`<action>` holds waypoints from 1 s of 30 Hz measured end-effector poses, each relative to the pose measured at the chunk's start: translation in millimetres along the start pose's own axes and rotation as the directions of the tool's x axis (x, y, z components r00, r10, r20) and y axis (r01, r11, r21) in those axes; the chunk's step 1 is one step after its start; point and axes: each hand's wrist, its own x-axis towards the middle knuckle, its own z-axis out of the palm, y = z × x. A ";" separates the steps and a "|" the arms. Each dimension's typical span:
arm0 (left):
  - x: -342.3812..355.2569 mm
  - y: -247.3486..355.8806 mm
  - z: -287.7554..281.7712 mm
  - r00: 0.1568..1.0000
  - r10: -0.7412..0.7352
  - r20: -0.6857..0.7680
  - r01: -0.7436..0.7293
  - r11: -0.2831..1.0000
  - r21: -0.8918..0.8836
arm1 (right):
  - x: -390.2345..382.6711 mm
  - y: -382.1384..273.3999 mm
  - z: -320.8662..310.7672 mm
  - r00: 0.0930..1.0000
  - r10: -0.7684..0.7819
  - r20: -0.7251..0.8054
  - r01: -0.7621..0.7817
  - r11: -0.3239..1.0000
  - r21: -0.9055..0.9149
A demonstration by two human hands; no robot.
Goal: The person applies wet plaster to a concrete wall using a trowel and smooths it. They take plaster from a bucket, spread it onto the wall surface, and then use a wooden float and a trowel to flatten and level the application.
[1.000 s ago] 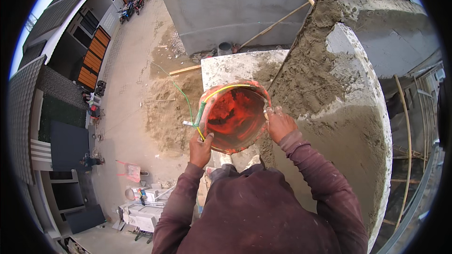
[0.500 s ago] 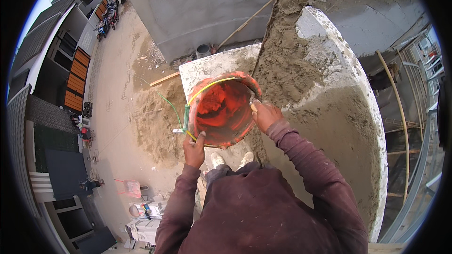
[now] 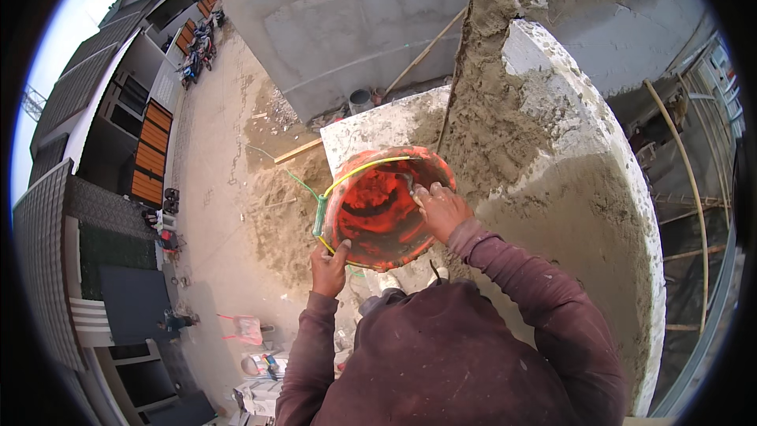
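A mortar-smeared orange-red bucket is tilted in front of me, its mouth facing me. Its yellow wire handle, with a green grip, hangs over the left side. My left hand is closed on the lower left rim, thumb on top. Inside the mouth, toward the right, my right hand is wrapped around the handle of a trowel. The trowel's metal neck points up and left; its blade is hard to make out against the bucket's inside. Grey-brown residue coats the bucket wall.
On my right curves a wall with a white rough edge and wet mortar. A white slab lies behind the bucket. Lower down are sand, a wooden plank, a dark bucket and a wheelbarrow.
My right hand and the trowel have moved from the bucket's right rim inward over its mouth. The whole view has shifted, with the bucket now lower and slightly farther right.
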 end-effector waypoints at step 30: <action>30.0 3.9 12.6 0.988 0.134 0.079 -0.138 0.989 0.057 | -39.2 -9.5 9.4 0.697 -0.113 0.708 -0.714 -0.016 0.700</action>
